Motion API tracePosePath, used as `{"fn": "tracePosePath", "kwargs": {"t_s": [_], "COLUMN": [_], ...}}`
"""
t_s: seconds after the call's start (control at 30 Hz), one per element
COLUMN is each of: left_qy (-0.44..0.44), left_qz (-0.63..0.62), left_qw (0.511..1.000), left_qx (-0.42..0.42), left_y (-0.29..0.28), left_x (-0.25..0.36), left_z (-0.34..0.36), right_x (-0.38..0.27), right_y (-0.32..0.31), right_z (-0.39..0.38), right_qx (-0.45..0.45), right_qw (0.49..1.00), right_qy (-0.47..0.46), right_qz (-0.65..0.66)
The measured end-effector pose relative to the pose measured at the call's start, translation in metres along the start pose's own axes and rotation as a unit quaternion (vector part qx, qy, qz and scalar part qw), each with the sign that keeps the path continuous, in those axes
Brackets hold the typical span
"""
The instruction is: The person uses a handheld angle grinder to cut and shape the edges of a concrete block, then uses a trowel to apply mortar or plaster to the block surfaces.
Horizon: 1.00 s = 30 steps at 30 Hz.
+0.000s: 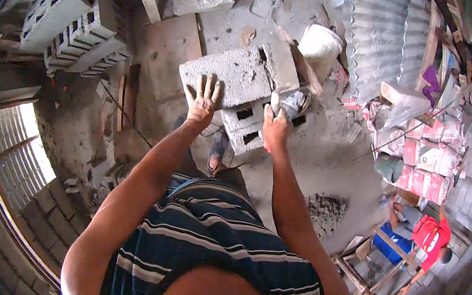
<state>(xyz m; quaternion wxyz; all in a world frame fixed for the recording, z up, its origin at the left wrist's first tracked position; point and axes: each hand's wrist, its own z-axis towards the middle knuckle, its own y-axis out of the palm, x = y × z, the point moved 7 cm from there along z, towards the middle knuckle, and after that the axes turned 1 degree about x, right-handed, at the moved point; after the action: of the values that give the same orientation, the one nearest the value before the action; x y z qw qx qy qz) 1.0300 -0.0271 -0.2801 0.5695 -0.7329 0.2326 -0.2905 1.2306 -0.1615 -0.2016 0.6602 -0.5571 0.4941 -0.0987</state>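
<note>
A grey concrete hollow block [237,68] lies on its side near the middle, on top of another hollow block [244,126] whose open cells show below it. My left hand [203,102] rests flat on the upper block's near left face, fingers spread and dusted with cement. At the block's right end, my right hand [276,126] is closed round a tool with a light-coloured handle [275,101]; its working end is hard to make out. Beside that fist sits a crumpled grey, plastic-looking thing [296,102]. A smooth grey slab [283,65] adjoins the upper block's right end.
Hollow blocks [66,14] are stacked at the far left. Beyond my hands are a broken block [204,0], a board [169,45], a white bucket [321,45] and corrugated sheets [382,38]. Red-and-white sacks [429,153] and a person in red [431,239] are at right.
</note>
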Motion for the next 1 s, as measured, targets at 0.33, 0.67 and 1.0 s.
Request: {"fn": "tracePosePath", "kwargs": {"t_s": [0.33,0.67,1.0], "left_qy": [-0.004,-0.003,0.004], "left_qz": [0.065,0.073,0.075], "left_qw": [0.998,0.997,0.997], "left_qx": [0.006,0.029,0.016], "left_y": [-0.006,0.002,-0.003], "left_x": [0.004,0.003,0.008], "left_z": [0.003,0.006,0.007], "right_x": [0.027,0.038,0.038], "right_y": [0.001,0.012,0.029], "right_z": [-0.012,-0.011,-0.023], "right_qx": [0.03,0.033,0.037], "right_qw": [1.0,0.999,0.995], "right_qy": [0.004,-0.033,-0.004], "right_qz": [0.003,-0.029,-0.092]}}
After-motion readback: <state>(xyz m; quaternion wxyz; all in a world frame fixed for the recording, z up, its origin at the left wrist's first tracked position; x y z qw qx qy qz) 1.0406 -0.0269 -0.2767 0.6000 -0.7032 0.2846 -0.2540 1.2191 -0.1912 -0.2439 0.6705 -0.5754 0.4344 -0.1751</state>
